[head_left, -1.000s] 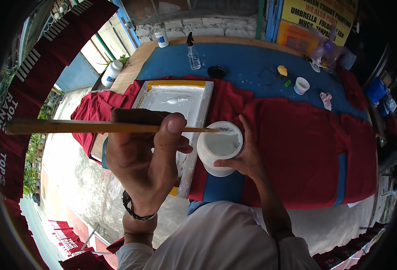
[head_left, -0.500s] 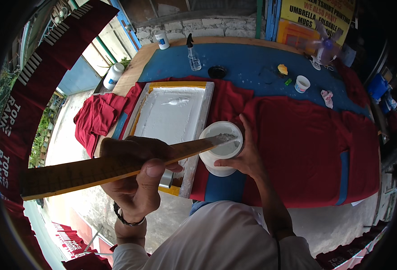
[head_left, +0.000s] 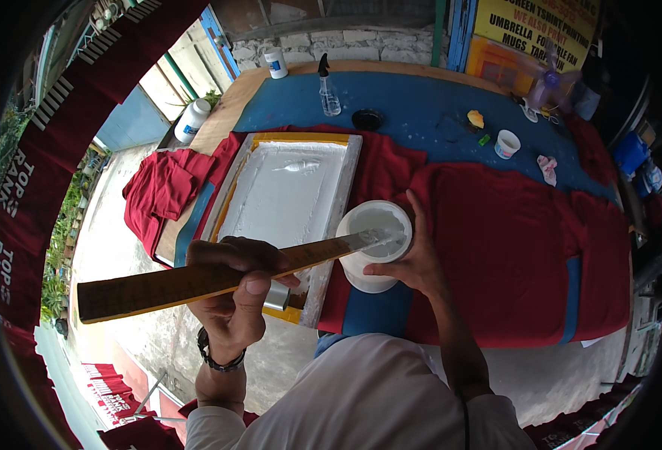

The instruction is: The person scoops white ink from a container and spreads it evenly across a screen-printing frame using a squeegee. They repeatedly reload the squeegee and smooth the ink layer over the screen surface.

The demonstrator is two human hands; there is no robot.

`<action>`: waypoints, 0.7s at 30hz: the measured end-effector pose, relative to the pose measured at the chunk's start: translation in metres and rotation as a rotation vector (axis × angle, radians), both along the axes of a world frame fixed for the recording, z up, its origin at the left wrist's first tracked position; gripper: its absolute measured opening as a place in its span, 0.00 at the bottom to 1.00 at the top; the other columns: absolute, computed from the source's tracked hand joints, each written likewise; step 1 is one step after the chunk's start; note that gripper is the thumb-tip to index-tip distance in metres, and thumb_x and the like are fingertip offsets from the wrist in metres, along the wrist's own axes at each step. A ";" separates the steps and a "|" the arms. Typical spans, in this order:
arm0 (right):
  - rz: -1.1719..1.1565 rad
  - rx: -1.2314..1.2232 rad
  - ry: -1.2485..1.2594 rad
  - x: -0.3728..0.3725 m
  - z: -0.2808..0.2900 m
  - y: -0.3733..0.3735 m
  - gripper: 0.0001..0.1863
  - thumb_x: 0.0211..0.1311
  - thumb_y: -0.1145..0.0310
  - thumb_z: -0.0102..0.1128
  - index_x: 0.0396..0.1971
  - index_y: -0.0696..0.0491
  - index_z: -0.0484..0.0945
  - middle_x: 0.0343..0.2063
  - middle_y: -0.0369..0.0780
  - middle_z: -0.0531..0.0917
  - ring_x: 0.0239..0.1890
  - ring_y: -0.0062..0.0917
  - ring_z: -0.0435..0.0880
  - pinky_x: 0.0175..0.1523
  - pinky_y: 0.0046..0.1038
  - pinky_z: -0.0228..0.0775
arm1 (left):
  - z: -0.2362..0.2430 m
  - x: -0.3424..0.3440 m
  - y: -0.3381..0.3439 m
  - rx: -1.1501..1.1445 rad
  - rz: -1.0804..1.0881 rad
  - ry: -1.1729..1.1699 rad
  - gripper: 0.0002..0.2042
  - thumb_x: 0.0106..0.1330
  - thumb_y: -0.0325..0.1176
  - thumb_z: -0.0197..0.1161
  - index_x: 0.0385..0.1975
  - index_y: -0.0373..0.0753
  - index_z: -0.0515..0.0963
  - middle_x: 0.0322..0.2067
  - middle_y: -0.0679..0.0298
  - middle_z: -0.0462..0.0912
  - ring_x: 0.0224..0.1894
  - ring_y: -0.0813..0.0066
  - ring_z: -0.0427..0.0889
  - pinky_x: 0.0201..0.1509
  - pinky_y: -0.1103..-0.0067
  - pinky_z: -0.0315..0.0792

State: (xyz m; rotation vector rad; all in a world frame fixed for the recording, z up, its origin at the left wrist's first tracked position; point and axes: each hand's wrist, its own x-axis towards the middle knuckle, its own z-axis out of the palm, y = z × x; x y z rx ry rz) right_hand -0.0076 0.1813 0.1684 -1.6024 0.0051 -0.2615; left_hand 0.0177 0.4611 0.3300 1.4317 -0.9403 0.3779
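Observation:
My left hand [head_left: 237, 292] grips a long yellow wooden ruler [head_left: 143, 292], whose far end, coated in white paste, lies inside a white plastic jar [head_left: 368, 276]. My right hand [head_left: 413, 262] holds the jar around its side, thumb at the front. Left of the jar lies a framed screen [head_left: 338, 172] with yellow tape along its edges and white ink spread over it. A silver bar [head_left: 277, 298], partly hidden by my left hand, rests at its near end. Dark red shirts [head_left: 503, 247] lie beneath and beside the screen and jar.
The blue table mat [head_left: 451, 112] holds a spray bottle [head_left: 329, 97], a dark lid [head_left: 368, 118], a small cup [head_left: 506, 144], a sponge [head_left: 475, 118] and a rag [head_left: 547, 169]. White containers [head_left: 191, 120] stand back left, a fan [head_left: 550, 79] back right. Printed red cloths hang at left.
My left hand has moved lower, tilting the ruler so that its near end sits lower and its broad face shows. The ruler's tip stays in the jar, still held by my right hand.

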 end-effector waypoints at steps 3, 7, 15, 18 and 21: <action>-0.006 0.019 -0.027 0.001 -0.001 0.001 0.89 0.31 0.60 1.01 0.88 0.47 0.37 0.75 0.48 0.74 0.79 0.42 0.73 0.85 0.49 0.62 | -0.003 0.003 0.005 -0.103 -0.032 -0.006 0.14 0.80 0.29 0.66 0.51 0.31 0.66 0.38 0.45 0.86 0.37 0.60 0.92 0.38 0.68 0.91; -0.015 -0.026 -0.017 0.000 0.000 0.001 0.89 0.31 0.60 1.01 0.88 0.47 0.36 0.76 0.48 0.74 0.79 0.42 0.72 0.85 0.49 0.62 | -0.009 -0.008 0.004 -0.084 -0.012 0.015 0.16 0.80 0.31 0.67 0.51 0.31 0.66 0.39 0.44 0.86 0.35 0.60 0.92 0.37 0.68 0.91; -0.050 0.016 -0.063 -0.005 0.006 0.011 0.86 0.34 0.60 1.00 0.87 0.54 0.39 0.72 0.52 0.77 0.75 0.42 0.78 0.81 0.47 0.69 | -0.035 0.006 -0.040 0.222 0.072 0.069 0.11 0.76 0.26 0.72 0.52 0.32 0.78 0.41 0.51 0.89 0.40 0.62 0.92 0.50 0.69 0.83; -0.160 0.031 -0.038 -0.013 0.001 0.030 0.85 0.35 0.59 1.00 0.86 0.58 0.39 0.71 0.53 0.77 0.74 0.42 0.78 0.80 0.45 0.70 | -0.051 0.040 -0.072 0.343 -0.043 0.202 0.10 0.80 0.27 0.69 0.49 0.27 0.79 0.43 0.51 0.88 0.42 0.66 0.94 0.40 0.71 0.89; -0.252 0.149 -0.097 -0.020 -0.003 0.047 0.86 0.35 0.58 1.00 0.86 0.59 0.39 0.71 0.53 0.75 0.74 0.42 0.77 0.80 0.46 0.70 | -0.051 0.051 -0.076 0.422 -0.029 0.236 0.09 0.80 0.30 0.69 0.46 0.29 0.81 0.40 0.51 0.91 0.43 0.61 0.96 0.41 0.70 0.88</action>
